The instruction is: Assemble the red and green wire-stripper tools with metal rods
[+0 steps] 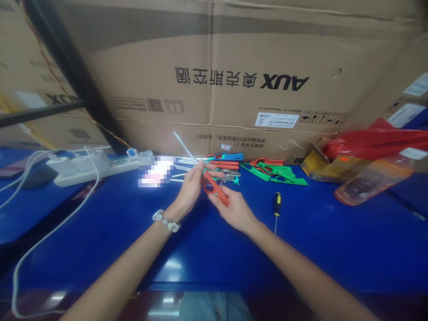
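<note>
My left hand [190, 187], with a metal watch [166, 221] on the wrist, pinches a thin metal rod [185, 147] that points up and to the left. My right hand [234, 209] grips a red plastic handle [216, 191]. The two hands meet above the blue table [334, 249], the rod's lower end against the red handle. Just behind the hands lies a pile of metal rods and red, blue and teal handles [224, 166].
Green and red plastic handles [279, 172] lie to the right of the pile. A yellow-and-black screwdriver [277, 209] rests right of my right hand. A white power strip [90, 164] with cables sits at left. Behind stand a large cardboard box [214, 76], a red bag [377, 140] and a clear plastic package [371, 180].
</note>
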Demonstrator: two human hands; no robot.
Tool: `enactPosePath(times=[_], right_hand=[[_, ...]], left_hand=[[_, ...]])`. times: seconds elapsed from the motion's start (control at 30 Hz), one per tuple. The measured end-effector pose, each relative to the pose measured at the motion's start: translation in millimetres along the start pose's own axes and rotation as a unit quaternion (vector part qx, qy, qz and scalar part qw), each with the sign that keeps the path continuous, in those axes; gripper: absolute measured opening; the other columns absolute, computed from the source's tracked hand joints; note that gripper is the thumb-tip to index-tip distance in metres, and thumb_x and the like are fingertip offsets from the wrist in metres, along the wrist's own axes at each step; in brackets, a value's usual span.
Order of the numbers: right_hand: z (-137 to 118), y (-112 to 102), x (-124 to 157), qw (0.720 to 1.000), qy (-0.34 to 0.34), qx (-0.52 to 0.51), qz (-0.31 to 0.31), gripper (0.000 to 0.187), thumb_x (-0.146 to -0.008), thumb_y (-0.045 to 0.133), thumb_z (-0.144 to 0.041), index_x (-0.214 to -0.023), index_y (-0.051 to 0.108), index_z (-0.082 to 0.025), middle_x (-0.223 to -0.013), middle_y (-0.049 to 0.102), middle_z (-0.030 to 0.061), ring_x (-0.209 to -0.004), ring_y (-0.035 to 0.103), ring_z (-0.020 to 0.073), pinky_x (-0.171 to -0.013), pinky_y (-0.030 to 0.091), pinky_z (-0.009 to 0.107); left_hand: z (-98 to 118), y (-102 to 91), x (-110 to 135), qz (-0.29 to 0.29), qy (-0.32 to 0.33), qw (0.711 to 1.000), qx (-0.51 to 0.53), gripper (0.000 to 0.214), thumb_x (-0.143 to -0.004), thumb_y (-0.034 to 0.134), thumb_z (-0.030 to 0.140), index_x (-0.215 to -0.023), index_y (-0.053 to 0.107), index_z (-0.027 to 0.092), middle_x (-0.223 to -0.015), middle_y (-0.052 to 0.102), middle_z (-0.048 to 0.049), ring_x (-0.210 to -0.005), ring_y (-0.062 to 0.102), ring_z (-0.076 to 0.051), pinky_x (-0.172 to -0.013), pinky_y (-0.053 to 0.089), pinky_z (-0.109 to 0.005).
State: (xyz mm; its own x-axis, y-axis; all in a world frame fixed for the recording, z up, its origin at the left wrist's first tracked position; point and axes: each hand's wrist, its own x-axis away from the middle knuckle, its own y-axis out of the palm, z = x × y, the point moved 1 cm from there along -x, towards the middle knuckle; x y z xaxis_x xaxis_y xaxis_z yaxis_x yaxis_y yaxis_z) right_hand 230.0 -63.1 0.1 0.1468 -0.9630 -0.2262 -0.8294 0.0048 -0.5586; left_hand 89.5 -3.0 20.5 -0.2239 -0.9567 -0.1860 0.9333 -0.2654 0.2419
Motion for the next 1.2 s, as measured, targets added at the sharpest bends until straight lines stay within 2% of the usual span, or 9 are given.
enactPosePath(times=[0.1, 0.17, 0.27, 0.37, 0.5, 0.63, 0.9, 1.1, 1.2], right_hand=[[-0.7, -15.9, 0.8, 0.995, -0.007, 0.073, -0.069, 0.048, -0.104, 0.023, -0.049, -0.098, 0.064, -0.023, -0.069, 0.062, -0.0010, -0.064, 0.058, 0.0165, -0.064, 0.040, 0.027], [2.3, -26.1, 1.2, 0.988, -0.018, 0.131, -0.076, 0.046, -0.106, 0.022, -0.046, -0.105, 0.063, -0.024, -0.085, 0.067, 0.0023, -0.077, 0.062, 0.0189, -0.071, 0.041, 0.030], [9.7, -35.7, 2.3, 0.979, -0.055, 0.180, -0.082, 0.038, -0.105, 0.029, -0.046, -0.115, 0.058, -0.024, -0.111, 0.066, 0.0058, -0.098, 0.062, 0.0216, -0.083, 0.044, 0.033], [14.8, -37.1, 3.5, 0.961, -0.106, 0.236, -0.100, 0.037, -0.104, 0.033, -0.046, -0.111, 0.058, -0.020, -0.112, 0.063, 0.0092, -0.104, 0.058, 0.0236, -0.088, 0.044, 0.036], [16.5, -31.9, 2.9, 0.931, -0.136, 0.320, -0.105, 0.039, -0.103, 0.036, -0.048, -0.114, 0.058, -0.017, -0.112, 0.061, 0.0123, -0.101, 0.055, 0.0257, -0.088, 0.043, 0.041], [18.8, -26.9, -0.1, 0.917, -0.158, 0.351, -0.105, 0.041, -0.103, 0.036, -0.047, -0.123, 0.058, -0.018, -0.113, 0.059, 0.0136, -0.104, 0.053, 0.0268, -0.090, 0.041, 0.043], [23.9, -28.5, -4.0, 0.918, -0.154, 0.347, -0.117, 0.046, -0.103, 0.036, -0.050, -0.134, 0.057, -0.024, -0.114, 0.056, 0.0134, -0.101, 0.050, 0.0254, -0.088, 0.041, 0.043], [26.0, -28.9, -4.5, 0.917, -0.152, 0.349, -0.119, 0.046, -0.102, 0.038, -0.050, -0.134, 0.057, -0.024, -0.114, 0.056, 0.0131, -0.101, 0.051, 0.0249, -0.089, 0.040, 0.042], [25.8, -28.5, -3.1, 0.924, -0.163, 0.325, -0.120, 0.042, -0.102, 0.040, -0.047, -0.127, 0.060, -0.019, -0.113, 0.058, 0.0133, -0.103, 0.053, 0.0252, -0.092, 0.040, 0.043]], left_hand=[[9.0, -21.3, 10.2, -0.004, -0.001, 0.997, -0.083, 0.057, -0.092, 0.045, 0.066, -0.106, 0.068, 0.016, -0.091, 0.077, -0.0104, -0.088, 0.070, -0.025, -0.076, 0.053, -0.034], [16.2, -37.4, 19.4, 0.007, -0.005, 0.979, -0.204, 0.060, -0.093, 0.042, 0.067, -0.097, 0.072, 0.016, -0.085, 0.076, -0.0095, -0.084, 0.069, -0.025, -0.072, 0.051, -0.033], [26.2, -55.3, 37.5, 0.007, -0.018, 0.916, -0.402, 0.063, -0.093, 0.039, 0.066, -0.070, 0.072, 0.018, -0.067, 0.073, -0.0063, -0.063, 0.064, -0.022, -0.065, 0.046, -0.031], [31.9, -62.4, 55.6, 0.038, -0.029, 0.863, -0.503, 0.062, -0.093, 0.042, 0.064, -0.055, 0.065, 0.020, -0.049, 0.064, -0.0018, -0.050, 0.059, -0.019, -0.058, 0.041, -0.029], [31.1, -56.4, 67.8, 0.062, 0.025, 0.871, -0.487, 0.055, -0.092, 0.048, 0.058, -0.054, 0.062, 0.020, -0.044, 0.059, 0.0005, -0.044, 0.054, -0.015, -0.053, 0.039, -0.026], [25.4, -44.5, 64.7, 0.054, 0.046, 0.884, -0.461, 0.053, -0.091, 0.051, 0.054, -0.052, 0.061, 0.020, -0.043, 0.057, 0.0003, -0.041, 0.052, -0.015, -0.049, 0.035, -0.026], [15.3, -28.5, 44.5, 0.028, 0.057, 0.879, -0.473, 0.054, -0.092, 0.048, 0.054, -0.051, 0.058, 0.021, -0.046, 0.056, 0.0005, -0.046, 0.050, -0.015, -0.052, 0.029, -0.027], [4.5, -36.2, 40.4, 0.055, 0.079, 0.855, -0.509, 0.049, -0.093, 0.048, 0.051, -0.058, 0.062, 0.020, -0.053, 0.059, 0.0001, -0.051, 0.048, -0.015, -0.054, 0.027, -0.027], [2.6, -41.0, 44.5, 0.071, 0.085, 0.867, -0.485, 0.046, -0.093, 0.050, 0.049, -0.060, 0.064, 0.020, -0.052, 0.057, 0.0007, -0.050, 0.047, -0.014, -0.054, 0.029, -0.026]])
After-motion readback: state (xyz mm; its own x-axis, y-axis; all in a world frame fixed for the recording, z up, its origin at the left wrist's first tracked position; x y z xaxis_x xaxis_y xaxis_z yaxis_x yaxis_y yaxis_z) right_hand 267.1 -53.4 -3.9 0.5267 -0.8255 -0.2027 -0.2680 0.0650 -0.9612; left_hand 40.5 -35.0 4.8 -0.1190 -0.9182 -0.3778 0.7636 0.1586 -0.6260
